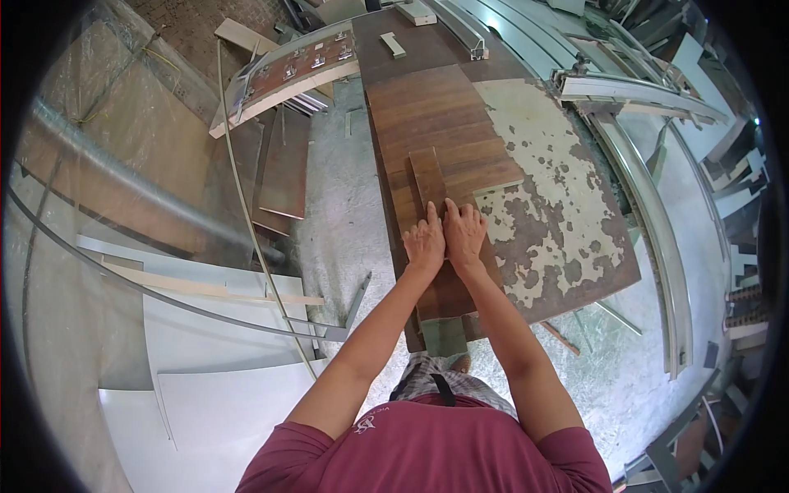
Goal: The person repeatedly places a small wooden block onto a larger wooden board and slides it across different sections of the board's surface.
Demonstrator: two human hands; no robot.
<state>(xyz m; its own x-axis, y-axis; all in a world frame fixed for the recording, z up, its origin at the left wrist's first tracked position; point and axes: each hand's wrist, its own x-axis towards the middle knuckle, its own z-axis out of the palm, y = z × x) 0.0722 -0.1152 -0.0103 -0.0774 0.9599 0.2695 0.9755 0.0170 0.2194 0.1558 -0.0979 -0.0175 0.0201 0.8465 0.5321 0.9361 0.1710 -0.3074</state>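
My left hand (424,243) lies on a narrow brown wooden strip (426,174), its index finger stretched forward along it. Close beside it, my right hand (465,233) rests at the strip's right edge with its fingers extended. Neither hand is wrapped round anything. Beneath the strip are brown wood-grain boards (440,107), one with a light edge at its right corner. My palms hide part of the strip and whatever lies directly under them.
The worktable's right side has a peeling, patchy top (567,222). Metal rails (649,222) run along the right. At left stand a panel with metal fittings (304,66), white sheets (222,403) and a long thin strip (238,181). A small block (393,45) sits at the far end.
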